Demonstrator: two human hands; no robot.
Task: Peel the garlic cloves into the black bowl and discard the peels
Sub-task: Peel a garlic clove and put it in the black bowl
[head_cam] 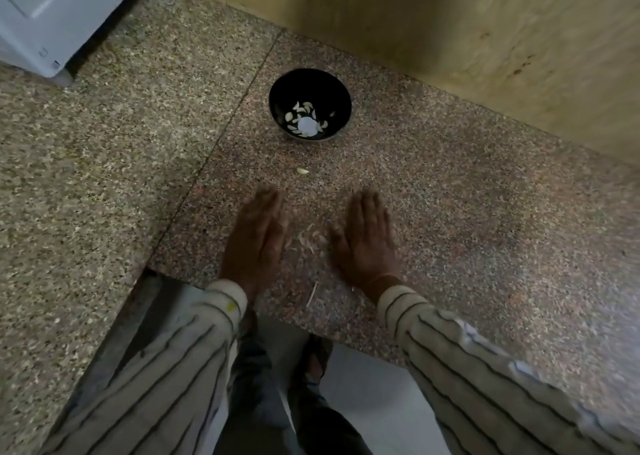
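Observation:
The black bowl (310, 103) stands on the speckled granite counter (450, 219) and holds several peeled garlic cloves (304, 118). One loose clove (302, 171) lies on the counter in front of the bowl. A small pile of pale garlic peels (310, 238) lies between my two hands. My left hand (256, 239) rests on its edge, fingers straight and together, just left of the peels. To the right of the pile my right hand (365, 238) lies palm down with fingers extended, its thumb side touching the peels. Neither hand holds anything. Both hands are motion-blurred.
A thin peel strip (312, 294) lies near the counter's front edge. A yellowish wall (450, 38) rises behind the bowl. A white appliance (52, 14) stands at the far left. Below the counter edge my legs and the floor (363, 385) show.

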